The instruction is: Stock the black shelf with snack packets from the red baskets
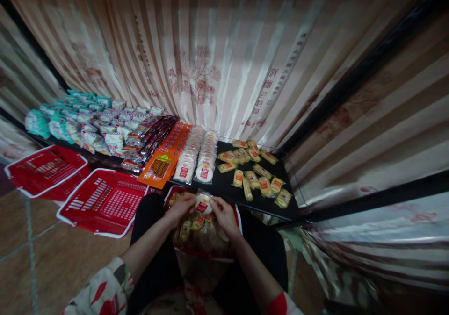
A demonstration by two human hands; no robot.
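Observation:
Between my two hands is a packaged rice cracker [203, 204], white and round with a red label in a clear wrapper. My left hand [184, 207] pinches its left side, and my right hand [224, 216] grips its right side. Below them a red basket [237, 221] rests between my knees. Yellow-wrapped snacks [187, 231] and clear-wrapped crackers [213, 240] lie in it, partly hidden by my hands. On the black shelf just ahead stand two rows of the same rice crackers [205, 158], packed upright one behind another.
Yellow snack packets [265, 186] lie scattered on the black shelf [224, 186] at right. Left of the crackers are an orange bag [163, 161], dark red packets [145, 139], white packets [114, 139] and green packets [37, 122]. Two red baskets [105, 203] sit on the floor. A curtain [217, 39] hangs behind.

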